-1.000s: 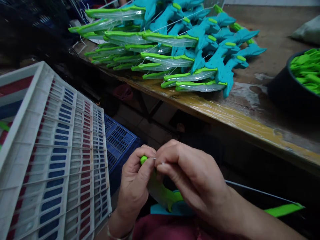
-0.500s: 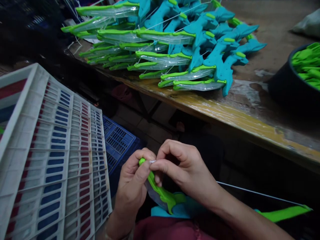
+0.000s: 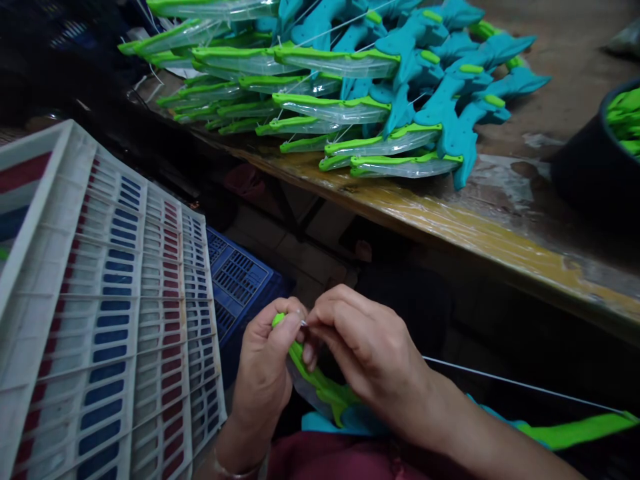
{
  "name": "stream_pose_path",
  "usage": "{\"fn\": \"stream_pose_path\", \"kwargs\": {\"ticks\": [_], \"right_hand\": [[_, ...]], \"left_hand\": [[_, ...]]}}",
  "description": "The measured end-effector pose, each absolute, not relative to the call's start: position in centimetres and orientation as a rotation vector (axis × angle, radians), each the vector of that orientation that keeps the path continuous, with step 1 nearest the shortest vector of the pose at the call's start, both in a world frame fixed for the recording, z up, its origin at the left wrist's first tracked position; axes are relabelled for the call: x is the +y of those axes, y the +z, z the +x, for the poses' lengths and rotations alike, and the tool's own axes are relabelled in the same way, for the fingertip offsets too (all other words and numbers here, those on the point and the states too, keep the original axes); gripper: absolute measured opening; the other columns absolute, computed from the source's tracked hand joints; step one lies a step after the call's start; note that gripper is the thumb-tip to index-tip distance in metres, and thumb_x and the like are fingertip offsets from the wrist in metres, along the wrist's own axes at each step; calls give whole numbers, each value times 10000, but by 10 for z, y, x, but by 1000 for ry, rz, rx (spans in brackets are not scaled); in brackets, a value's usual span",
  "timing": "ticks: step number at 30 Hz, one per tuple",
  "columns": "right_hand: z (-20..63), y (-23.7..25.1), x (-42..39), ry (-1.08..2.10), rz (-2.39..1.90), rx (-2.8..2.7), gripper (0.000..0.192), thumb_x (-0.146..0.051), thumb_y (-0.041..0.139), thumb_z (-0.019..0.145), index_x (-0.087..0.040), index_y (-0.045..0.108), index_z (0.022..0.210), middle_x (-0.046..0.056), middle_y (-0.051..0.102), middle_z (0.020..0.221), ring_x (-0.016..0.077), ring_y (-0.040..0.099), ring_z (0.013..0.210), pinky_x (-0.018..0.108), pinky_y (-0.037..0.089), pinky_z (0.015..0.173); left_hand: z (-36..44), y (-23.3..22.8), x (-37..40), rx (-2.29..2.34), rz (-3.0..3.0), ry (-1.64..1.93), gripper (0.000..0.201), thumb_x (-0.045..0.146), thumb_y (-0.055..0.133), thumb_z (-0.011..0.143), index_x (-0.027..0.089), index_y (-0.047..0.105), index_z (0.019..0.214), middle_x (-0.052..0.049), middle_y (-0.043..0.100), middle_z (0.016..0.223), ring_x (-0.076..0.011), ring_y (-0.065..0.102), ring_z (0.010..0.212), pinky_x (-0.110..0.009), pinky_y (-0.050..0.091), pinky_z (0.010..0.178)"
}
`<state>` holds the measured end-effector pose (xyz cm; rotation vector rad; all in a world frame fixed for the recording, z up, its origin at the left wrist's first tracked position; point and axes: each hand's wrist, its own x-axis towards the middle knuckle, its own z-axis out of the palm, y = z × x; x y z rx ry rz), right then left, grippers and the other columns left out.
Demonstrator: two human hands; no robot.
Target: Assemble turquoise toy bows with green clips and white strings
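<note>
A toy bow (image 3: 325, 390) with green limbs, a clear strip and a teal middle lies across my lap. My left hand (image 3: 267, 367) is closed round the tip of its left limb. At that tip my right hand (image 3: 370, 347) pinches the end of a white string (image 3: 303, 323), with thumb and fingers pressed together. From behind my right hand the string (image 3: 520, 385) stretches to the bow's other green limb (image 3: 580, 430) at the lower right. My right forearm covers much of the teal middle.
A wooden table (image 3: 505, 247) with a yellow edge runs across ahead, bearing a stack of similar toy bows (image 3: 345, 110). On its right stands a black tub (image 3: 580, 167) of green parts. At my left are a white slatted crate (image 3: 125, 313) and a blue crate (image 3: 240, 280).
My right hand has turned, its fingers closing tighter over the string end at the limb tip. My left hand keeps its hold. The whole view has shifted slightly.
</note>
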<state>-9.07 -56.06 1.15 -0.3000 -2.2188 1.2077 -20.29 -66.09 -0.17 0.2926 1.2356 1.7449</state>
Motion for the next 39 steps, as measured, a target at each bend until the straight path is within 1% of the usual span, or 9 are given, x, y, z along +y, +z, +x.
{"fn": "stream_pose_path", "kwargs": {"ticks": [3, 5, 9, 12, 15, 22, 28, 36, 39], "right_hand": [[-91, 13, -557, 1277, -231, -2157, 133, -72, 477, 998, -153, 580, 978, 87, 620, 1031, 147, 599, 891, 267, 532, 764], [-94, 12, -555, 1260, -168, -2127, 120, -71, 477, 989, -150, 565, 971, 93, 627, 1017, 163, 592, 923, 289, 531, 802], [-97, 10, -556, 1158, -173, -2175, 134, -82, 444, 992, -164, 546, 963, 70, 595, 925, 161, 546, 840, 296, 506, 735], [-95, 10, -558, 1208, -258, -2137, 117, -97, 462, 1002, -180, 531, 957, 35, 578, 882, 137, 547, 796, 263, 488, 687], [-93, 12, -559, 1263, -365, -2065, 102, -105, 496, 1010, -184, 537, 961, 7, 582, 859, 110, 570, 766, 235, 482, 665], [-93, 5, -565, 1079, -336, -2058, 115, -121, 511, 1026, -164, 594, 960, 53, 620, 894, 145, 581, 835, 276, 522, 726], [-98, -7, -573, 952, -356, -2001, 108, -90, 507, 993, -169, 543, 928, 52, 587, 858, 153, 565, 805, 281, 494, 680], [-95, 4, -573, 1313, -504, -1865, 180, -140, 435, 1033, -193, 523, 885, 10, 588, 852, 95, 580, 691, 230, 502, 618], [-94, 3, -571, 1283, -481, -1890, 95, -175, 497, 1022, -189, 556, 949, 18, 605, 877, 113, 591, 734, 247, 520, 645]], "left_hand": [[-206, -4, -663, 1182, 285, 1714, 268, 313, 745, 867, 171, 613, 682, 32, 556, 546, -91, 521, 464, -182, 447, 444], [-208, -5, -664, 1140, 284, 1688, 266, 339, 770, 848, 168, 625, 704, 26, 568, 547, -91, 521, 464, -183, 444, 445], [-208, -4, -662, 1137, 249, 1675, 289, 366, 807, 826, 159, 641, 712, 29, 558, 565, -87, 525, 472, -183, 447, 446], [-206, -3, -659, 1187, 252, 1710, 267, 340, 830, 813, 166, 653, 715, 39, 565, 553, -85, 535, 470, -177, 457, 445], [-204, -2, -658, 1183, 338, 1730, 240, 311, 804, 843, 170, 656, 716, 39, 573, 553, -81, 538, 472, -169, 469, 453], [-205, -4, -659, 1177, 381, 1715, 265, 317, 762, 874, 167, 615, 713, 46, 501, 599, -79, 526, 478, -176, 472, 445], [-203, -4, -659, 1188, 374, 1708, 272, 329, 742, 904, 167, 614, 727, 44, 522, 584, -71, 506, 476, -166, 442, 458], [-204, -2, -655, 1164, 405, 1686, 356, 365, 692, 938, 176, 553, 672, 27, 508, 564, -98, 489, 495, -201, 433, 466], [-205, -3, -654, 1214, 404, 1708, 333, 355, 717, 918, 174, 569, 681, 33, 507, 573, -92, 485, 487, -197, 430, 462]]}}
